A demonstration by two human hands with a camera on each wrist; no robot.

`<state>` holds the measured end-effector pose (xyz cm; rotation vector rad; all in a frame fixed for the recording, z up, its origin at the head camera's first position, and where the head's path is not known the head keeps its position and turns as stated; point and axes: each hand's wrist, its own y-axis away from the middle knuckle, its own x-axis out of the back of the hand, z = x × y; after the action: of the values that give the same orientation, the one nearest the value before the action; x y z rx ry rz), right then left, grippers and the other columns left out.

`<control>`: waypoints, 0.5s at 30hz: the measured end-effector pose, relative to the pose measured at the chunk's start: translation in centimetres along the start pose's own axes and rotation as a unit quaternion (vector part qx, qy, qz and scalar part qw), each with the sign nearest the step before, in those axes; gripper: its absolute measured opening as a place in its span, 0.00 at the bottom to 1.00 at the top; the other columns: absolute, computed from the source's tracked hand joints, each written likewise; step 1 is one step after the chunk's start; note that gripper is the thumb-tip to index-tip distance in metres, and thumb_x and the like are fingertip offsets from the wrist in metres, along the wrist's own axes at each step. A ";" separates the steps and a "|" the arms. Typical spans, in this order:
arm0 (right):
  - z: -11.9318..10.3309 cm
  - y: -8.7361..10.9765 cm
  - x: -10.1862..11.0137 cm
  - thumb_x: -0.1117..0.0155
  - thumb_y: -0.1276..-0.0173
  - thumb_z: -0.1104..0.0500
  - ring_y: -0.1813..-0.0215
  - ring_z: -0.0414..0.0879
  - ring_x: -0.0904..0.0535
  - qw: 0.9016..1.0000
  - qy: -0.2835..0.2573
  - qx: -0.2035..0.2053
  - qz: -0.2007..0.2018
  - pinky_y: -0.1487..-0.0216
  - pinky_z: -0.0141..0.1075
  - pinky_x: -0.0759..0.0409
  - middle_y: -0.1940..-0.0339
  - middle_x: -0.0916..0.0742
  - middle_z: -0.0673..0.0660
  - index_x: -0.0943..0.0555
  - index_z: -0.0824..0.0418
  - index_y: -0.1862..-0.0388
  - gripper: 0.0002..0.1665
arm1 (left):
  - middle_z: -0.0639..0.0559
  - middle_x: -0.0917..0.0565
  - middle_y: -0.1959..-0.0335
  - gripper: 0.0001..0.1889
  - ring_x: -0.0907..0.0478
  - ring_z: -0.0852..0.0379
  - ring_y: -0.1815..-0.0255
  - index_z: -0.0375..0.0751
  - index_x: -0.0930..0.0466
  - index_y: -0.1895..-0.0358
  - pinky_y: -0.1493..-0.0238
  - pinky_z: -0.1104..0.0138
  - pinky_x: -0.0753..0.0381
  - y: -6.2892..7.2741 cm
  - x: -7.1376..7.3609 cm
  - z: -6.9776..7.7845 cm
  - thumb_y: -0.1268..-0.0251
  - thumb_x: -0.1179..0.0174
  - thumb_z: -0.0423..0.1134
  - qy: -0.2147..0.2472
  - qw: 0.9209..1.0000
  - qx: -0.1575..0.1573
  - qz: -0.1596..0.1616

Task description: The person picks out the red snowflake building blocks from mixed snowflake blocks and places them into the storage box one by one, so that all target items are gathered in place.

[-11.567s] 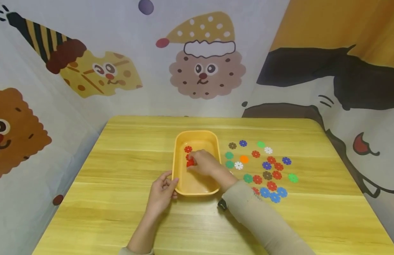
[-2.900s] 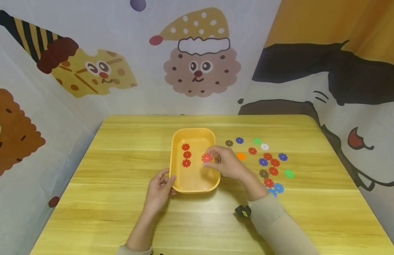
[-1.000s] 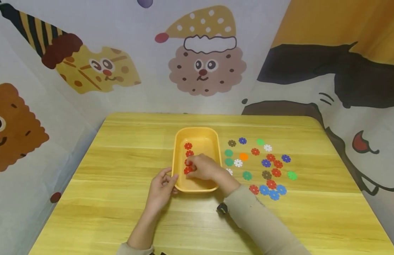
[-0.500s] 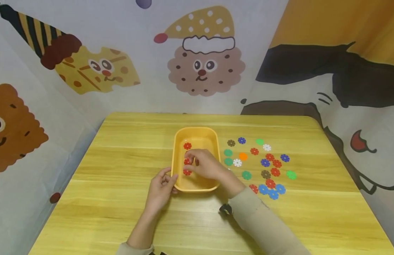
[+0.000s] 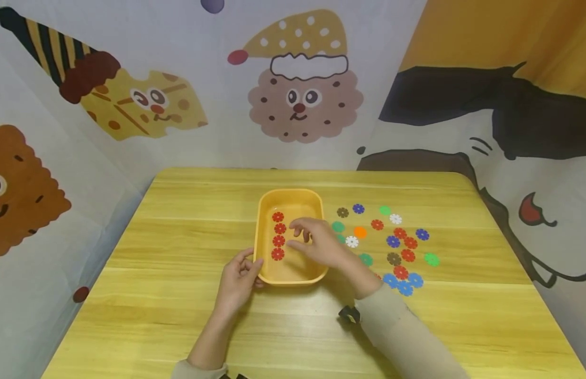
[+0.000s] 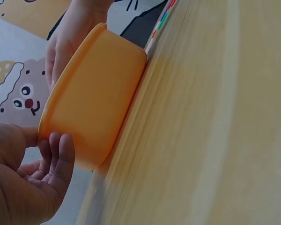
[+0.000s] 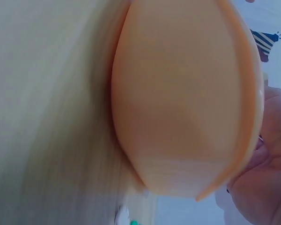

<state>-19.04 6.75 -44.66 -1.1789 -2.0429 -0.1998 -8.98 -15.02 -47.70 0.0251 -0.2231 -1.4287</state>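
A yellow plastic tray [image 5: 299,271] sits on the table, with several red notched plastic discs [image 5: 278,254] lying in a column along its left side. My left hand [image 5: 238,279] grips the tray's left rim near the front corner; in the left wrist view the thumb is at the rim and the fingers [image 6: 61,159] press the outer wall. Over the tray's right half, my right hand [image 5: 321,245] hovers with bent, parted fingers and nothing between them. The tray's outer wall [image 7: 178,93] fills much of the right wrist view, with part of the right hand [image 7: 271,164] beyond the rim.
To the right of the tray, loose notched discs lie scattered on the wooden table [image 5: 179,237]: red, blue [image 5: 405,288], green [image 5: 432,259], white [image 5: 351,241], brown [image 5: 342,212] and orange [image 5: 360,232]. A cartoon-printed cloth [image 5: 202,152] hangs behind the table.
A fourth red disc has joined the column. My right hand has let it go and drawn back to the right, uncovering the column. The left hand has stayed on the rim.
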 end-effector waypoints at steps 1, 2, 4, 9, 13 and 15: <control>0.1 0.2 0.2 0.27 0.33 0.56 0.66 0.42 0.24 1.000 -0.004 -0.002 0.006 0.69 0.32 0.20 0.59 0.14 0.57 0.18 0.63 0.45 0.20 | 0.38 0.20 0.70 0.25 0.17 0.52 0.75 0.29 0.31 0.31 0.71 0.65 0.10 0.0 0.0 0.0 0.27 0.39 0.33 -0.001 1.000 0.001 0.000; 0.2 0.4 0.4 0.27 0.32 0.56 0.67 0.42 0.25 1.000 -0.006 -0.006 0.012 0.70 0.32 0.21 0.59 0.14 0.57 0.18 0.62 0.45 0.20 | 0.38 0.20 0.70 0.25 0.17 0.52 0.75 0.29 0.31 0.31 0.71 0.65 0.10 0.0 0.0 0.1 0.27 0.39 0.33 -0.002 1.000 0.002 0.000; 0.4 0.9 0.7 0.28 0.32 0.56 0.67 0.42 0.26 0.999 -0.013 -0.011 0.028 0.71 0.31 0.22 0.60 0.15 0.55 0.18 0.62 0.46 0.19 | 0.39 0.20 0.70 0.25 0.18 0.52 0.75 0.29 0.31 0.31 0.71 0.65 0.10 -0.1 0.0 0.1 0.27 0.39 0.33 -0.004 1.000 0.002 0.000; 1.3 1.9 1.4 0.26 0.34 0.59 0.71 0.42 0.28 0.996 -0.017 0.008 0.086 0.73 0.30 0.24 0.65 0.17 0.51 0.18 0.63 0.51 0.16 | 0.40 0.21 0.71 0.25 0.18 0.52 0.75 0.29 0.30 0.32 0.71 0.64 0.10 -0.2 0.1 0.1 0.27 0.38 0.33 -0.003 1.000 0.004 0.002; 2.1 2.7 1.9 0.26 0.35 0.61 0.73 0.42 0.28 0.994 -0.032 0.002 0.108 0.74 0.30 0.24 0.68 0.17 0.50 0.18 0.63 0.55 0.13 | 0.41 0.21 0.71 0.25 0.18 0.52 0.76 0.28 0.31 0.32 0.71 0.64 0.10 -0.1 0.1 0.1 0.28 0.38 0.32 -0.003 1.000 0.004 0.001; 2.5 3.2 2.1 0.26 0.35 0.62 0.73 0.42 0.27 0.993 -0.043 -0.013 0.109 0.74 0.29 0.23 0.68 0.18 0.50 0.19 0.64 0.55 0.13 | 0.41 0.21 0.71 0.25 0.18 0.52 0.76 0.28 0.31 0.32 0.71 0.64 0.10 -0.1 0.1 0.0 0.28 0.38 0.32 -0.005 1.000 0.002 0.001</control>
<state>-18.41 11.19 -45.74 -1.4387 -1.9715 -0.0708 -9.11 -15.08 -47.66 0.0217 -0.2339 -1.4270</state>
